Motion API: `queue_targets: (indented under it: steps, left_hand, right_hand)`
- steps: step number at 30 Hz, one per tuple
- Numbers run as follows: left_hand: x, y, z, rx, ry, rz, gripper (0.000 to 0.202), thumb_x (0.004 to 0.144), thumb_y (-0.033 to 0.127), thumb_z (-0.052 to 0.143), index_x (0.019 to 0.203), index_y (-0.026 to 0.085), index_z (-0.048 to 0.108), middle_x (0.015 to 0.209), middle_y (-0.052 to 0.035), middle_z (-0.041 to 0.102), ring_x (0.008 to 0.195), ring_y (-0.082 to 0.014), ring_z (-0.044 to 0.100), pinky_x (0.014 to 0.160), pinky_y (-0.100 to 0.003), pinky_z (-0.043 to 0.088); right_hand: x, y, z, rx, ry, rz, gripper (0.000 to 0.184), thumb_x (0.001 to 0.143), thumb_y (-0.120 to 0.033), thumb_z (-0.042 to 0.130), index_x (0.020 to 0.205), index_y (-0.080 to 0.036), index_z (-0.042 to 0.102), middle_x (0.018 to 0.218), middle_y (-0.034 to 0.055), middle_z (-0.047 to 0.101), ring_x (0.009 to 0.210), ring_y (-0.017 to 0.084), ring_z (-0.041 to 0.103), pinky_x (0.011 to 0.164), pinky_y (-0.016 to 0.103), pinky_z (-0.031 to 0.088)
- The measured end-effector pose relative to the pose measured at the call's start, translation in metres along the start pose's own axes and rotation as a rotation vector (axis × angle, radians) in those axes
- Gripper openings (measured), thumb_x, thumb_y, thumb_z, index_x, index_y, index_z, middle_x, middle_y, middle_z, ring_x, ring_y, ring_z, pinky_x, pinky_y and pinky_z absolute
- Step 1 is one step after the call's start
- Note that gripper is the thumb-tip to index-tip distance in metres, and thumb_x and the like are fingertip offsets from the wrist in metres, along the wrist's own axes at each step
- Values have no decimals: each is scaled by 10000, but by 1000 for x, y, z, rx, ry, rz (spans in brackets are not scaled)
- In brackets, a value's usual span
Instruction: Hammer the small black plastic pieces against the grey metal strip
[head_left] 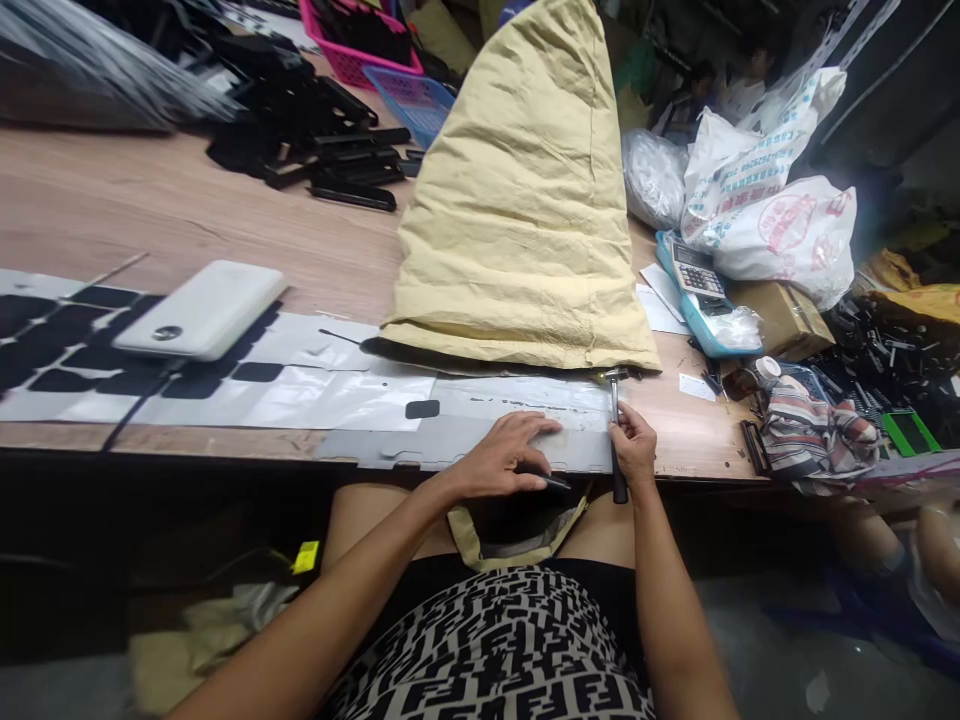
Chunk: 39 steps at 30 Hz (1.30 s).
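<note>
My right hand [634,447] is closed round the dark handle of a small hammer [615,415], whose metal head lies on the table edge just in front of a big tan sack [525,200]. My left hand [504,457] rests palm down, fingers stretched, on a grey sheet [450,440] at the table's near edge, and a thin black piece [551,483] sits under its thumb side. A small black pad [422,409] lies on the sheet to the left of that hand.
A white power bank [201,309] lies on backing sheets with black pads [67,350] at left. Black parts [315,140] pile at the back with pink [352,50] and blue baskets [412,100]. A calculator [694,270], plastic bags [780,220] and a striped cloth [814,430] crowd the right.
</note>
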<state>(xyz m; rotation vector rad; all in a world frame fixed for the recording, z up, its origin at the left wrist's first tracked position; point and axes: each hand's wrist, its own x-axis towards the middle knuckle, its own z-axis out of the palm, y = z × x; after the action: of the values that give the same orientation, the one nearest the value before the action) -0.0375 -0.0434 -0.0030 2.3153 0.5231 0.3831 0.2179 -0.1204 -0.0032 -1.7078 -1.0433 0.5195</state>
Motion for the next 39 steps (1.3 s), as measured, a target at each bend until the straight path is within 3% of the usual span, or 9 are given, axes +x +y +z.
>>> queue_targets:
  steps: [5,9,13,16,20,23,27,33,39]
  left_hand:
    - [-12,13,9,123,16,-16,97,729,341,834,821,326,806,1579,16,429,1483,-343,299,1229,-545,186]
    - [-13,18,11,150,26,-3,170,688,404,868,804,301,799,1587,-13,419,1495,-363,279,1234,-576,167]
    - [-9,13,5,6,105,-43,209,758,471,799,816,271,780,1499,-50,518,1404,-332,424,1177,-522,326]
    - [-1,-2,-10,-49,365,-252,211,880,396,642,954,229,747,1225,-97,668,1127,-251,611,984,-393,504]
    - [15,-30,-38,244,716,-713,246,890,336,550,962,173,720,972,-138,678,977,-302,612,896,-426,504]
    - [29,-42,-53,347,721,-883,285,852,401,586,931,158,712,1007,-177,686,981,-355,608,844,-456,503]
    - [48,-46,-59,361,670,-975,356,781,454,639,951,149,707,1026,-193,703,960,-377,613,776,-456,498]
    - [45,-45,-55,333,649,-971,298,812,386,596,946,152,724,974,-168,713,955,-356,628,787,-437,491]
    - [24,-24,-20,316,569,-631,289,884,401,600,1022,198,753,981,-106,694,961,-301,618,862,-422,445]
  right_hand:
    - [0,1,0,-16,1,8,545,747,-359,673,1233,-116,720,831,21,618,650,107,477,626,261,472]
    - [1,1,-1,-29,-4,1,552,754,-367,663,1246,-121,712,827,18,620,647,108,488,625,261,478]
    - [2,1,-2,-40,-5,-1,547,752,-365,664,1237,-119,717,824,20,621,639,107,492,624,262,483]
    - [3,1,-1,-28,3,1,547,741,-365,676,1227,-118,724,817,20,626,634,109,495,620,266,485]
    - [3,0,-1,-12,10,5,558,736,-370,681,1226,-108,725,826,25,629,641,114,501,622,271,488]
    - [2,-1,-1,-14,10,6,555,742,-365,677,1231,-106,722,831,29,631,649,116,507,628,272,490]
    - [1,-3,-1,-26,-14,2,542,756,-361,669,1243,-128,719,848,31,645,667,121,524,643,274,501]
    - [1,-3,-1,-38,0,-4,523,749,-354,668,1219,-135,732,826,21,636,636,109,486,616,261,487]
    - [1,-2,-1,-34,-14,8,538,754,-357,670,1235,-123,721,821,14,610,632,104,469,619,259,480]
